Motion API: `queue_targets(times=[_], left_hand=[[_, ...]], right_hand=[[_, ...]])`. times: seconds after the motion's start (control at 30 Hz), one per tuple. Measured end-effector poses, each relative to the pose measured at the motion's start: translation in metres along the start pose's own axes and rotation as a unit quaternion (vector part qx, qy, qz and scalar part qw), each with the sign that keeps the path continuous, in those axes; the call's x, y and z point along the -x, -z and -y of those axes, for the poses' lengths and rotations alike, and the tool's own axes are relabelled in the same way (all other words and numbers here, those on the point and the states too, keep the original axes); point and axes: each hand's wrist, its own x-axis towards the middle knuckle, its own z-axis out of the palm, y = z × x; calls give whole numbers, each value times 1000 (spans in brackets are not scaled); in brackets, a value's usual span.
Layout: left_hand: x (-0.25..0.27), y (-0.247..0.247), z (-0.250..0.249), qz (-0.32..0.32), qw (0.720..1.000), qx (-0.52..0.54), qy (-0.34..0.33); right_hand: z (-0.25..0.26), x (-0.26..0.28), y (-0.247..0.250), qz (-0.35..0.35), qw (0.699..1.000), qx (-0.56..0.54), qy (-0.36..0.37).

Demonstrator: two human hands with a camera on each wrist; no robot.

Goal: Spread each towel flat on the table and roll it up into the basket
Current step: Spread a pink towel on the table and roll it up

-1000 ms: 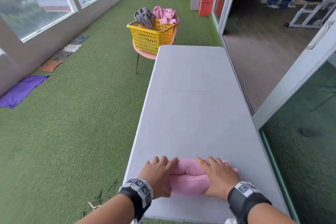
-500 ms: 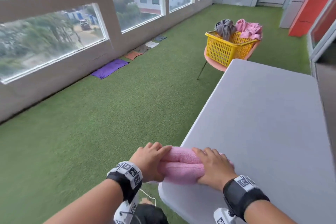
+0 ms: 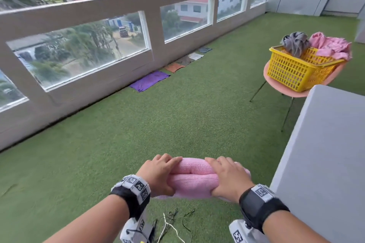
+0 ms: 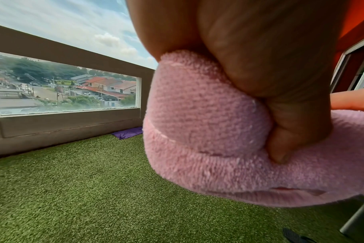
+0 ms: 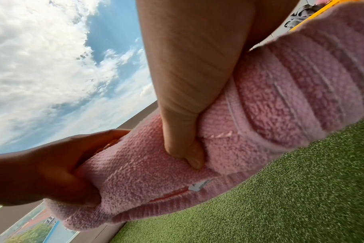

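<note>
A rolled pink towel (image 3: 194, 178) hangs in the air above the grass, left of the grey table (image 3: 324, 160). My left hand (image 3: 158, 173) grips its left end, fingers over the top and thumb underneath. My right hand (image 3: 230, 177) grips its right end the same way. In the left wrist view the thumb presses into the pink towel (image 4: 208, 131). The right wrist view shows both hands curled round the pink towel (image 5: 249, 123). A yellow basket (image 3: 296, 71) stands far right on a pink stool, with a grey towel (image 3: 295, 42) and a crumpled pink towel (image 3: 331, 45) heaped in it.
Green artificial turf (image 3: 138, 134) covers the floor. A low wall with windows (image 3: 88, 51) runs along the left. A purple cloth (image 3: 149, 81) and other cloths (image 3: 174, 67) lie at its foot. Loose cords (image 3: 171, 223) lie on the grass below my wrists.
Both hands have lifted the rolled pink towel off the table's near end and carried it left over the grass. The head view has swung left, so the table now sits at the right edge.
</note>
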Motion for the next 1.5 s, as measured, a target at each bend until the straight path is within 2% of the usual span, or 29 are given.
queue_targets(times=[0.13,0.23,0.43,0.57,0.7,0.87,1.07,1.27,1.5], left_hand=[[-46,13,63,6,1000,2,0],[-79,26,94,9,1000,-2,-14],[-155,48,116,22,999,-10,-49],[-234,63,112,30,996,-12,-88],[-347,79,91,29,991,-22,-129],[-500,115,41,32,985,-24,-167],[-647,163,-18,23,976,-29,-216],[-812,194,-73,19,959,-51,-277],[-1023,235,-131,34,936,-76,-341]], right_hand=[[17,-80,6,13,1000,-13,-8],[19,-120,15,17,1000,-21,-14],[-3,-173,34,15,998,-44,-47],[-47,-211,48,8,995,-49,-85],[-125,-262,69,0,992,-43,-120],[-246,-324,116,-4,986,-46,-162],[-369,-374,178,-23,978,-44,-203],[-495,-437,205,-47,955,-79,-282],[-642,-537,243,-64,932,-94,-343]])
